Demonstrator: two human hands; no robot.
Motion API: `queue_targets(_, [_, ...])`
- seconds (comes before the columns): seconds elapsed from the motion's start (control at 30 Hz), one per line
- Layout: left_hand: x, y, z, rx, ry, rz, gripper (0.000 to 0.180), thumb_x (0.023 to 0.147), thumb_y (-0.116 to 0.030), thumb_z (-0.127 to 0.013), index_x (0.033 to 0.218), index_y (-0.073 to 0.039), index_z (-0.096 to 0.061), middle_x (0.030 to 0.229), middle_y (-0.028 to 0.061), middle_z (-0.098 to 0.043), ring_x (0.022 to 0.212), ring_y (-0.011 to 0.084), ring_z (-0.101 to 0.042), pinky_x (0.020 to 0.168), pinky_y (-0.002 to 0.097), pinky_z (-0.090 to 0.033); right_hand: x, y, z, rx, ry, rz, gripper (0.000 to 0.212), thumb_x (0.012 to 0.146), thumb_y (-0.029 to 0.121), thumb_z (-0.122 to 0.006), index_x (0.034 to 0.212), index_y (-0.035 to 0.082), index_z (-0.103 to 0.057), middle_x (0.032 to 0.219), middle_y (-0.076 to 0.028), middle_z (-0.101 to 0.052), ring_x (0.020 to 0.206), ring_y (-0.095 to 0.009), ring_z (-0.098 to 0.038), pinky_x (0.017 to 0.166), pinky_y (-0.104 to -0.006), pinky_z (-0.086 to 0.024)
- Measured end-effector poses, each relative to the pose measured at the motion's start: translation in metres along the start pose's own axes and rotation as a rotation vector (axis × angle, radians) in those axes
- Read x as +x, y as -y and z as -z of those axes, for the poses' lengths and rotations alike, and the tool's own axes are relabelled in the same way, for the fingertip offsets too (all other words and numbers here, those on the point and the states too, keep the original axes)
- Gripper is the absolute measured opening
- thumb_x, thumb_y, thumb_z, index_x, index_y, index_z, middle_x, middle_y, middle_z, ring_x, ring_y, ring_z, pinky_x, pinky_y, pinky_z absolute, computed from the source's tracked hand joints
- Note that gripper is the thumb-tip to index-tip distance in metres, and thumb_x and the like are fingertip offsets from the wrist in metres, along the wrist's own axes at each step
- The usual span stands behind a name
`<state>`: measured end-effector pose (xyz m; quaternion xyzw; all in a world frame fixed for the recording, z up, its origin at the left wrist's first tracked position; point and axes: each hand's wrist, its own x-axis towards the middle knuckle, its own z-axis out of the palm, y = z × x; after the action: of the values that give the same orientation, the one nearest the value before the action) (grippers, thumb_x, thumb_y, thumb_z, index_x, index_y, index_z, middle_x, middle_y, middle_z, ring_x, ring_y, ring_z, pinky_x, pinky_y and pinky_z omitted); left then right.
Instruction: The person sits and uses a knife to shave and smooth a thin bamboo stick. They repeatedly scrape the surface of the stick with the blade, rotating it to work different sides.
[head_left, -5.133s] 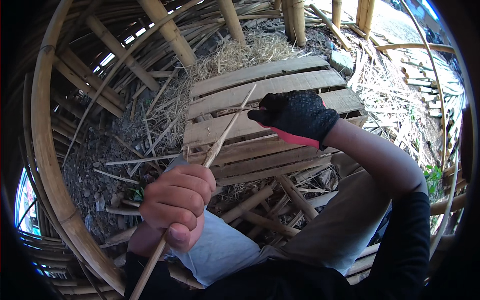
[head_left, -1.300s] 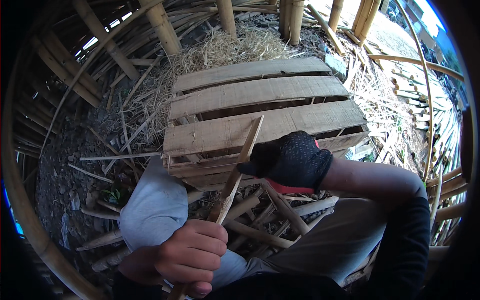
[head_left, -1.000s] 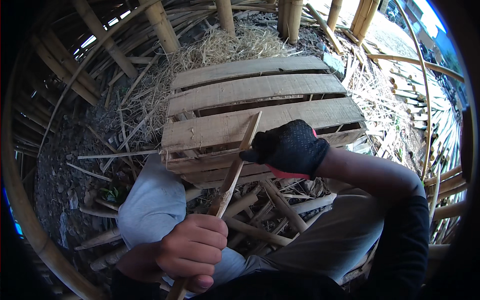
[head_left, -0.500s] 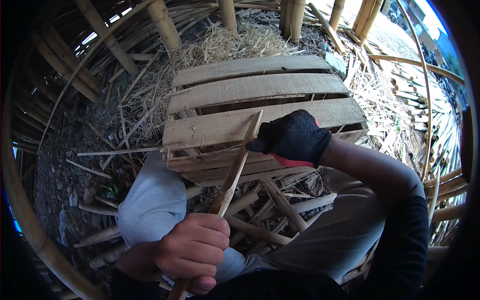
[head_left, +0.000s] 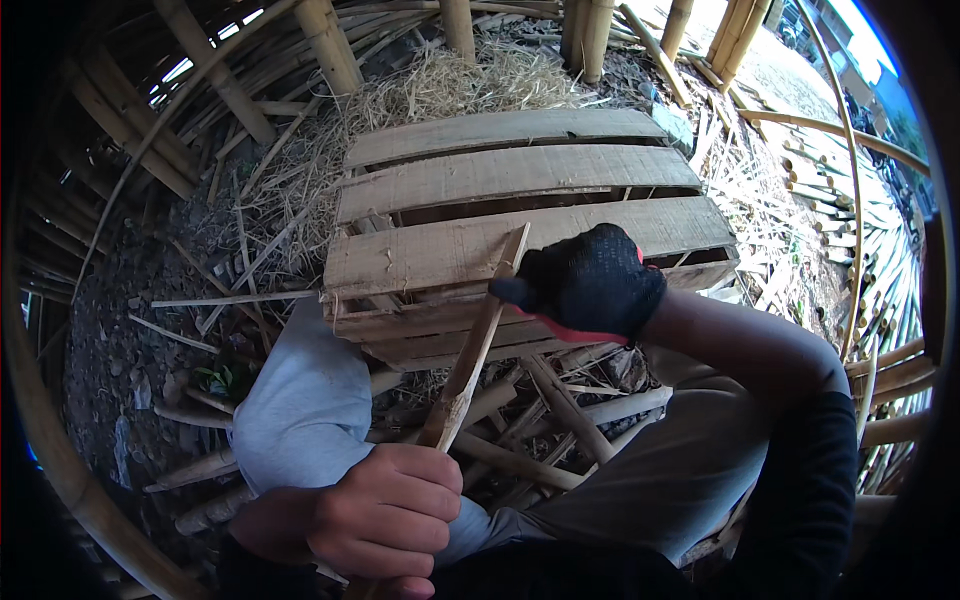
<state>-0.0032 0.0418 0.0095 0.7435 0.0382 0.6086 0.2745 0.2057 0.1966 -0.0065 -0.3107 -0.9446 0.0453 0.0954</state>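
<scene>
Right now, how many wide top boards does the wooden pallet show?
3. The far board is by the straw, the middle board comes next, and the near board lies under the bamboo strip. The gloved right hand may hide more.

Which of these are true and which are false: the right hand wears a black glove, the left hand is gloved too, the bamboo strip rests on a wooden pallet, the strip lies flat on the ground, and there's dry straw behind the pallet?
1. The right hand wears a black glove. True.
2. The left hand is gloved too. False: it is bare.
3. The bamboo strip has its far end against the wooden pallet. True.
4. The strip lies flat on the ground. False: both hands hold it, the left at its near end, the right near its far end.
5. Dry straw lies behind the pallet. True.
</scene>
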Motion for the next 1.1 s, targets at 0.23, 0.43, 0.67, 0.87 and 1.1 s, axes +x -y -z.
queue_targets(0.23, [0.012, -0.007, 0.017, -0.105, 0.197, 0.097, 0.052, 0.103, -0.019, -0.053, 0.055, -0.009, -0.034, 0.053, 0.0005, -0.035, 0.042, 0.0156, -0.035, 0.045, 0.0341, -0.030, 0.002, -0.011, -0.003, -0.169, 0.080, 0.150, 0.030, 0.102, 0.033, -0.051, 0.128, 0.029, -0.067, 0.089, -0.008, -0.073, 0.073, -0.030, -0.072, 0.060, -0.0423, -0.055])
queue_targets(0.43, [0.012, -0.006, 0.020, -0.136, 0.115, 0.038, 0.049, 0.101, -0.015, -0.052, 0.055, -0.007, -0.039, 0.054, 0.0023, -0.036, 0.045, 0.0193, -0.038, 0.046, 0.0359, -0.033, 0.008, -0.014, 0.000, -0.167, 0.111, 0.074, 0.031, 0.101, 0.035, -0.057, 0.130, 0.029, -0.067, 0.084, -0.006, -0.072, 0.070, -0.027, -0.071, 0.058, -0.0422, -0.054])
queue_targets(0.67, [0.010, -0.007, 0.021, -0.112, 0.105, 0.045, 0.050, 0.102, -0.015, -0.052, 0.054, -0.008, -0.037, 0.052, 0.0016, -0.034, 0.043, 0.0187, -0.036, 0.045, 0.0359, -0.031, 0.020, -0.040, -0.017, -0.290, 0.225, -0.117, 0.039, 0.105, 0.044, -0.044, 0.122, 0.021, -0.071, 0.095, -0.008, -0.075, 0.087, -0.030, -0.073, 0.071, -0.0442, -0.058])
queue_targets(0.87, [0.010, -0.003, 0.015, -0.093, 0.005, 0.000, 0.054, 0.102, -0.015, -0.050, 0.051, -0.010, -0.033, 0.049, 0.0003, -0.032, 0.038, 0.0162, -0.034, 0.043, 0.0329, -0.031, 0.014, -0.081, -0.019, -0.354, 0.243, -0.397, 0.053, 0.106, 0.053, -0.038, 0.100, 0.018, -0.078, 0.083, -0.010, -0.073, 0.083, -0.030, -0.073, 0.072, -0.0454, -0.056])
queue_targets(1.1, [0.006, -0.004, 0.011, 0.000, -0.047, 0.031, 0.062, 0.105, -0.018, -0.045, 0.046, -0.013, -0.029, 0.041, -0.0024, -0.029, 0.032, 0.0122, -0.031, 0.039, 0.0293, -0.033, 0.016, -0.044, 0.032, -0.138, 0.189, -0.532, 0.044, 0.104, 0.048, -0.047, 0.102, 0.012, -0.073, 0.090, -0.014, -0.074, 0.086, -0.033, -0.072, 0.079, -0.0438, -0.055])
